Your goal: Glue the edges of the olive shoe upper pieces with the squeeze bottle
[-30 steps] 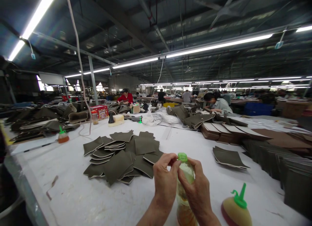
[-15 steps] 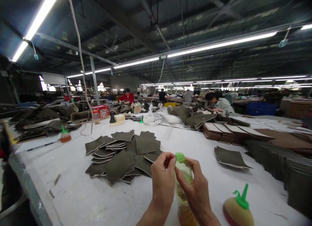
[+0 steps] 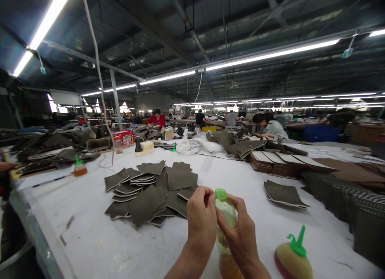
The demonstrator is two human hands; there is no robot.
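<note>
A clear plastic bottle [image 3: 226, 215] with a green top and amber stuff in its lower part stands in front of me. My right hand [image 3: 240, 229] is wrapped round its upper body from the right. My left hand [image 3: 201, 217] is closed in a pinch beside the bottle's neck; what its fingertips hold, if anything, is hidden. To the right, a squat squeeze bottle [image 3: 293, 259] with a green nozzle rests on the white table [image 3: 120, 251]. A loose pile of dark olive leather pieces [image 3: 147, 203] lies to the left of my hands.
More olive pieces [image 3: 284, 194] lie to the right, near long stacked rows [image 3: 331, 203] and brown panels [image 3: 270, 166]. Farther back are a small glue bottle [image 3: 80, 166], a red box [image 3: 125, 138] and plastic bags [image 3: 192, 144]. Several people work beyond. A cord hangs at the left.
My left hand has drawn very slightly away from the bottle's neck. My right hand keeps its hold on the bottle. Part of another person's arm has come in at the far left edge.
</note>
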